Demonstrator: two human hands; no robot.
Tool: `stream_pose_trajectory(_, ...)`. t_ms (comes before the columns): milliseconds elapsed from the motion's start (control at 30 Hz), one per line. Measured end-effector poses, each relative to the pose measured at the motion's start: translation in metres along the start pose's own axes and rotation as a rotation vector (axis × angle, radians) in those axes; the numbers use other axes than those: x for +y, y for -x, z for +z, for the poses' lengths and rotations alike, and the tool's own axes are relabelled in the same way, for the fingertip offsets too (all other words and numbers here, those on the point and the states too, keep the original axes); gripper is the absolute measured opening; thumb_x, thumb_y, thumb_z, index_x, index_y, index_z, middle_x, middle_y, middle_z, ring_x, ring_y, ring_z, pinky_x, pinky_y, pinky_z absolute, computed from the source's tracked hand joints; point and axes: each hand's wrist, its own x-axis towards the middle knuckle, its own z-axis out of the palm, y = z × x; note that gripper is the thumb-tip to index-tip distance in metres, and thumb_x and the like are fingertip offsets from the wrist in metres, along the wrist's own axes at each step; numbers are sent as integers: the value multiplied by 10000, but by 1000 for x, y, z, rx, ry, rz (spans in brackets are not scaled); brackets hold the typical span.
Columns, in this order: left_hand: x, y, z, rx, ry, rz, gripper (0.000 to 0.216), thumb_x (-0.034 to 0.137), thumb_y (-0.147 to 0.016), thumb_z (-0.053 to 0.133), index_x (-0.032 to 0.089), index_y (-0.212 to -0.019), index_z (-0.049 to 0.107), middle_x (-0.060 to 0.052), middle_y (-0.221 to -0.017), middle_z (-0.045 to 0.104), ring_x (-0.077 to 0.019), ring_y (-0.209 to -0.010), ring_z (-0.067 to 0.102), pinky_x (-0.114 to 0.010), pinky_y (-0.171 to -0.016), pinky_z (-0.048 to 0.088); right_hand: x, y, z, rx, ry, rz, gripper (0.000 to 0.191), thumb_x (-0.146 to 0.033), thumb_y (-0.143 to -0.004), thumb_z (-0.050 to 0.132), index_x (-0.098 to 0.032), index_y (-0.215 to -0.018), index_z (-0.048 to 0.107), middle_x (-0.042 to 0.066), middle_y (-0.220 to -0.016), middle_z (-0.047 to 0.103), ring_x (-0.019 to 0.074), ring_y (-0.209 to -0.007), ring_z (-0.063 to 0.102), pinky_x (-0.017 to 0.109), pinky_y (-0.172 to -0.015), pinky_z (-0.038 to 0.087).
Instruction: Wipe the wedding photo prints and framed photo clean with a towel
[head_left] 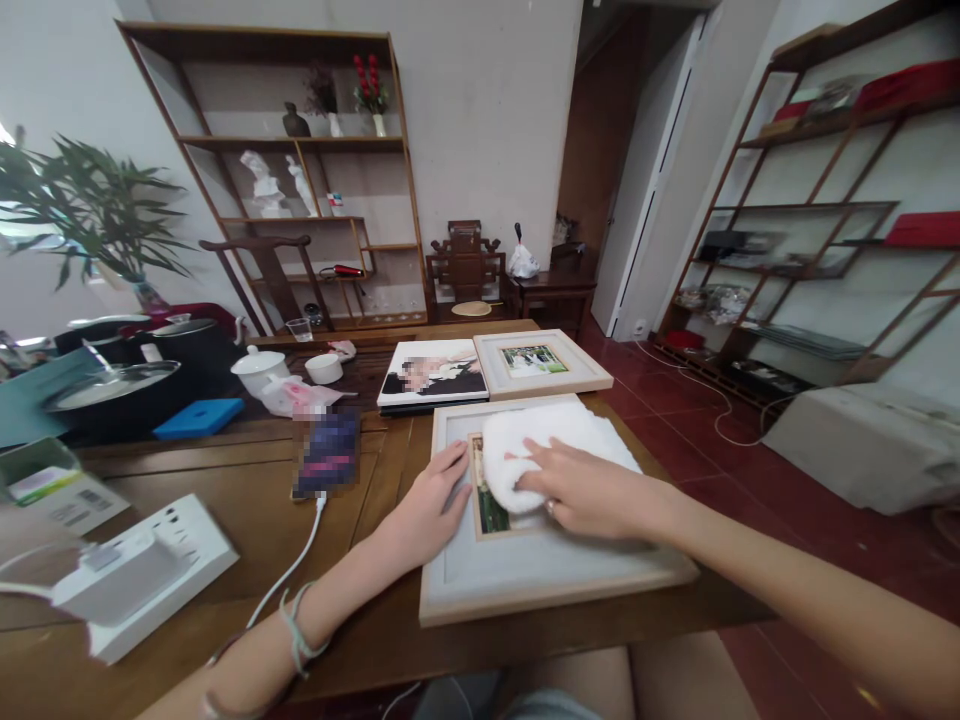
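Note:
A light wooden picture frame [442, 590] with a wide white mat lies on the table in front of me. My left hand [435, 505] rests across its left side, fingers stretched out flat towards the small inner photo [493, 512]. A folded white cloth [592, 432] covers much of that photo and the frame's upper right. My right hand [577, 485] presses down on the cloth with bent fingers, holding it against the frame's face. Behind this frame lie a second framed photo [534, 360] and a stack topped by a large photo print [435, 375].
Left of the frame, a phone [327, 452] is on a white charging cable [285, 575]. A white power strip [161, 570], a blue box [199, 418], a lidded pan [112, 390] and white crockery [259, 368] crowd the table's left side. The table's right edge is close to the frames.

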Motion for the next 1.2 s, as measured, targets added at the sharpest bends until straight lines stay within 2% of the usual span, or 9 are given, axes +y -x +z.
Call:
stream_pose_trajectory(133,1,0,0,-19,-33,-4,400,212,-894,418,133,-1275,510,-147,-1387,469,-254,-1304,405,-439,-1071,354,-31,36,-18,-155,-204,0,423,-53,-712,423,-202,-1039,647,145,-1151,625,297,-1210,482,454,-944,414)
stream_pose_trajectory(267,2,-1,-1,-51,-81,-17,400,208,-909,383,107,-1274,511,-158,-1392,459,-254,-1311,393,-435,-1078,344,-36,39,-14,-124,-235,3,434,-55,-690,450,-197,-1057,634,141,-1235,586,281,-1272,411,446,-1021,340)
stream_pose_trajectory(467,4,-2,-3,-58,-79,-10,404,214,-910,378,95,-1268,521,-162,-1390,459,-250,-1309,397,-428,-1079,340,16,-11,15,119,3,100,585,5,-659,463,-154,-1217,532,149,-1454,347,310,-1364,217,534,-1076,202)
stream_pose_trajectory(567,4,-2,-4,-57,-61,-20,415,214,-906,380,70,-1268,522,-171,-1389,457,-256,-1306,401,-428,-1075,343,42,-39,18,163,69,151,599,25,-653,451,-116,-1232,517,158,-1483,281,353,-1374,143,591,-1063,154)
stream_pose_trajectory(667,4,-4,-5,-55,-35,-37,421,226,-900,390,61,-1260,532,-171,-1384,462,-263,-1296,416,-431,-1074,344,51,-57,17,151,56,138,576,13,-669,442,-95,-1230,521,166,-1486,269,367,-1379,78,622,-1054,121)
stream_pose_trajectory(800,4,-5,-5,-28,-1,-86,412,241,-895,394,72,-1235,557,-159,-1354,501,-272,-1269,452,-446,-1066,355,33,-49,13,53,5,41,514,-15,-715,416,-138,-1192,562,152,-1422,400,335,-1367,188,597,-1044,211)
stream_pose_trajectory(933,4,-4,-2,-34,-12,-68,432,210,-892,373,39,-1258,526,-174,-1376,471,-268,-1296,415,-436,-1081,337,-8,-6,-6,-91,-119,-60,453,-35,-722,405,-155,-1108,610,156,-1184,617,293,-1331,305,529,-1045,279)
stream_pose_trajectory(1033,4,-2,0,-42,-28,-64,442,189,-887,357,12,-1261,513,-192,-1386,453,-268,-1306,401,-432,-1088,327,-38,29,-22,-224,-289,-118,480,-34,-691,414,-193,-1098,613,123,-1202,616,239,-1329,319,436,-1076,266)
stream_pose_trajectory(1200,1,-2,1,-39,-33,-47,435,187,-890,352,44,-1271,505,-182,-1391,451,-266,-1307,400,-437,-1083,334,-43,39,-15,-150,-301,-50,516,-8,-659,415,-184,-1109,595,147,-1327,515,213,-1350,274,407,-1090,238)
